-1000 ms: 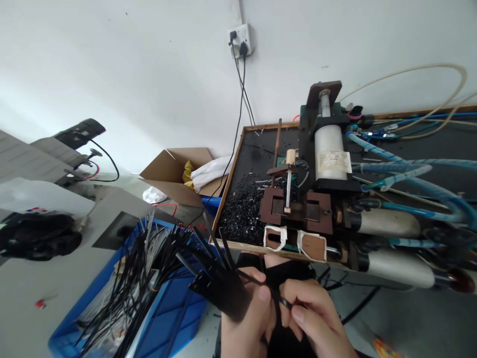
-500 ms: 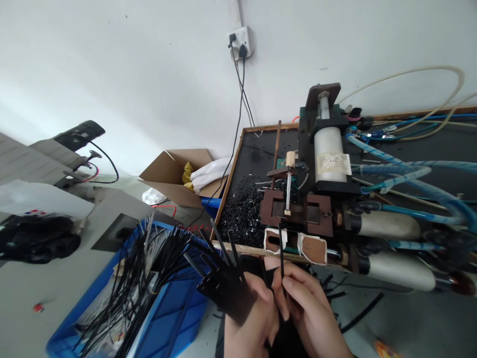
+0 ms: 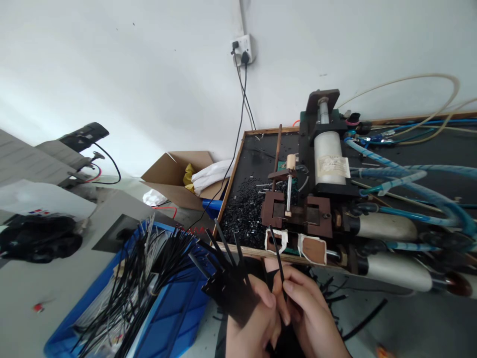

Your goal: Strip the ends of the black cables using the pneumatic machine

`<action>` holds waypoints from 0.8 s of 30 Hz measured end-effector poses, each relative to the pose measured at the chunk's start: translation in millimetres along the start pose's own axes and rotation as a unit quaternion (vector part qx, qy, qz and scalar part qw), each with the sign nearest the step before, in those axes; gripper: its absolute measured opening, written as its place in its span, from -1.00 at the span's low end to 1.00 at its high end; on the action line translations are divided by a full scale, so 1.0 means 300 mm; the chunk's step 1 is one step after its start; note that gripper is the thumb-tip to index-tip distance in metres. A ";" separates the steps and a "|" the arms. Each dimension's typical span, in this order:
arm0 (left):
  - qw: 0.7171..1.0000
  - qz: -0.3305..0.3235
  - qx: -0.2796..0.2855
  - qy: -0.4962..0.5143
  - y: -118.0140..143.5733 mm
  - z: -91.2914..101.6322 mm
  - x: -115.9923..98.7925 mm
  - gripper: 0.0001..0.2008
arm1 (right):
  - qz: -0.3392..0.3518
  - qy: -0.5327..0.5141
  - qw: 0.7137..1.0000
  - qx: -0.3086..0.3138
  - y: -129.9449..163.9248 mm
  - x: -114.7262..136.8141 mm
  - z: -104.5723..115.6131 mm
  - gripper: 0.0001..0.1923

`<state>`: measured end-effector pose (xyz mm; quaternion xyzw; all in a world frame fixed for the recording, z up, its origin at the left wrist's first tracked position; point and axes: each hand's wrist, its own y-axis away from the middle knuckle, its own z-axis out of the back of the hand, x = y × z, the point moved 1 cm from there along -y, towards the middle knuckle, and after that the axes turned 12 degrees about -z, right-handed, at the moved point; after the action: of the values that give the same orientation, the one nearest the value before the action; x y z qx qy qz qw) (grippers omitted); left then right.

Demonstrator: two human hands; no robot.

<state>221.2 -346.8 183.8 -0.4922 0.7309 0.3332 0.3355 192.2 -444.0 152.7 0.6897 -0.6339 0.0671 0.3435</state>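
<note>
Left hand (image 3: 253,318)'s wrapped around a fat bundle of black strips (image 3: 225,291), in front of the brown clamp (image 3: 319,216) and off to its left. Right hand (image 3: 303,301)'s pinching one strip (image 3: 278,258) (skinny thing) with its tip near the clamp's front. Loose black bits (image 3: 240,214) lie left of the clamp, blue crate (image 3: 169,308) further left.

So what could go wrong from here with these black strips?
The thick bundle of black strips in the left hand could shed a few, since its ends fan out unevenly. The right fingers pinch a single strip pointing toward the brown blocks of the machine; going closer, they might get nipped if those blocks move. Loose black bits lie beside the blocks and could perhaps get into the machine.
</note>
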 end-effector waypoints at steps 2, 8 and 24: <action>1.000 0.010 -0.005 -0.006 0.000 0.001 0.004 -0.71 | -0.001 -0.003 1.000 -0.007 -0.001 -0.002 0.000 -0.70; 1.000 0.008 0.001 0.007 0.003 0.014 0.031 -0.75 | 0.016 0.001 1.000 -0.015 -0.004 0.002 -0.001 -0.73; 0.999 0.013 0.039 0.022 -0.002 0.050 0.059 -0.81 | 0.016 -0.005 1.000 -0.007 -0.009 0.000 0.004 -0.74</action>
<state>219.0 -343.5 160.9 -0.4767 0.7569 0.2977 0.3336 194.1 -444.7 150.8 0.6772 -0.6469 0.0647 0.3446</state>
